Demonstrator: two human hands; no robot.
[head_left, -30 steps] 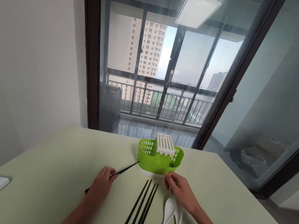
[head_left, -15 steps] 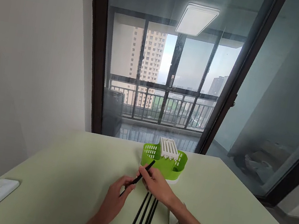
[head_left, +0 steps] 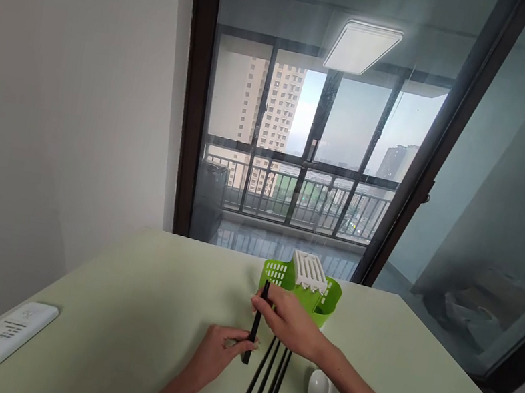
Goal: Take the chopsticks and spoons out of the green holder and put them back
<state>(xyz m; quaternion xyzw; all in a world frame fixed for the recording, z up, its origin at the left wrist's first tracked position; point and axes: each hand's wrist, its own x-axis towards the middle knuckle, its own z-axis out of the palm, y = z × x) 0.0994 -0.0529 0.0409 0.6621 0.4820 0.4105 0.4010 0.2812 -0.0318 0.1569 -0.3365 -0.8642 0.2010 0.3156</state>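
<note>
Pinching black utensil (head_left: 255,324), left hand (head_left: 217,351) and right hand (head_left: 289,320), white rack (head_left: 310,272) atop green basket (head_left: 333,296)

At six o'clock we see the chopsticks (head_left: 256,324), smooth and mostly matt. Towards five, our basket (head_left: 308,297) looks like moulded plastic, smooth and faintly glossy, its rack (head_left: 309,271) a matt plastic. The spoons (head_left: 317,389), also near five, are smooth and shiny. The table (head_left: 153,353), at seven, is smooth and matt; at twelve, the pane (head_left: 293,22) is glass.
</note>
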